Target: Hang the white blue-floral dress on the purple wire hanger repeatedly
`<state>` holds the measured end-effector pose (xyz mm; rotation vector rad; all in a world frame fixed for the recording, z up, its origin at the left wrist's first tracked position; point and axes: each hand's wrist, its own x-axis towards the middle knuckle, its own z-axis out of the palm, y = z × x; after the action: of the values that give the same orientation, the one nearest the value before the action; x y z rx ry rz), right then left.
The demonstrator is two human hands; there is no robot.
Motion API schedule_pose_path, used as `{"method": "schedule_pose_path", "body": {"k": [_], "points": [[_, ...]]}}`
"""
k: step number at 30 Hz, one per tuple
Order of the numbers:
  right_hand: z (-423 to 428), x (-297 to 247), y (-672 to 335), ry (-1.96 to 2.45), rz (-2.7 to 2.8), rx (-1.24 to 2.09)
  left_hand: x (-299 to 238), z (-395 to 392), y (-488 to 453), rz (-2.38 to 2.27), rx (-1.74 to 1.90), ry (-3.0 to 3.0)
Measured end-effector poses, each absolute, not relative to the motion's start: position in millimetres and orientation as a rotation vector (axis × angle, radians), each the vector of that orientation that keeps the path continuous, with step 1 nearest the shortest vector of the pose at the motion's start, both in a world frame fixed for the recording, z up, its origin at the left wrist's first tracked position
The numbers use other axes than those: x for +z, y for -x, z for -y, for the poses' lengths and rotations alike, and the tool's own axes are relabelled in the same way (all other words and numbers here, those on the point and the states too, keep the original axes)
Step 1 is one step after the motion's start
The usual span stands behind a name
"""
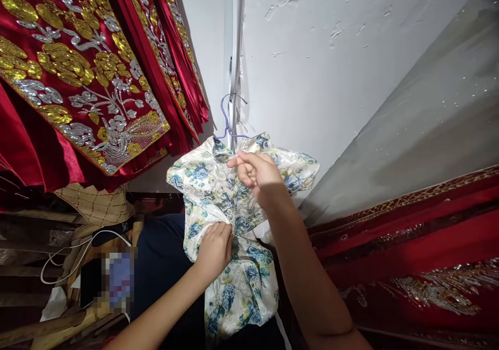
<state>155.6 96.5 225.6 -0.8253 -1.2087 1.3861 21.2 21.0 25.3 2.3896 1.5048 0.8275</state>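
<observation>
Left hand (217,243) grips shirt (241,300) — right hand (262,176) higher.

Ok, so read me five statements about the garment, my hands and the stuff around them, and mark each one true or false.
1. A purple hanger shows at the neck of the floral garment. True.
2. The left hand is higher on the garment than the right hand. False: the right is up near the collar, the left lower on the front.
3. Red cloth with gold and silver decoration is at the upper left of the picture. True.
4. The garment's sleeves reach its hem. False: they are short.
5. A white cable loops at the lower left. True.
</observation>
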Motion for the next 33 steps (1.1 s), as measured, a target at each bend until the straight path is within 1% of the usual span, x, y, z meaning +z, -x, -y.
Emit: {"method": "schedule_pose_path", "body": {"k": [4,7,12,16,20,22,24,30,33], "points": [[-86.4,213.7,-157.8,0.799,1.168,1.345,31.9,-24.1,-22.4,-1.49,0.787,-2.394],[-75.0,199.0,-154.9,0.801,1.148,1.348,58.6,-34.1,-22.0,-1.395,0.854,-2.33],[-60.2,194.3,-149.0,0.857,1.278,1.404,103.2,-46.2,-42.2,-1.249,1.3,-1.912],[-56.3,209.5,-148.3,0.835,1.359,1.383,112.0,-47.0,-64.2,-1.211,1.541,-1.626],[-49.1,216.9,-146.6,0.802,1.428,1.366,126.9,-50.8,-67.8,-1.229,1.901,-1.344],[-44.9,215.1,-145.4,0.801,1.468,1.368,134.6,-54.6,-64.8,-1.252,1.9,-1.368],[-44.1,212.8,-145.4,0.813,1.468,1.359,135.7,-57.7,-62.7,-1.245,1.82,-1.416],[-68.7,217.0,-152.7,0.836,1.224,1.383,102.1,-57.5,-71.7,-1.121,1.764,-1.327],[-74.7,214.3,-153.1,0.813,1.223,1.37,97.5,-56.2,-70.7,-1.077,1.688,-1.322]]}}
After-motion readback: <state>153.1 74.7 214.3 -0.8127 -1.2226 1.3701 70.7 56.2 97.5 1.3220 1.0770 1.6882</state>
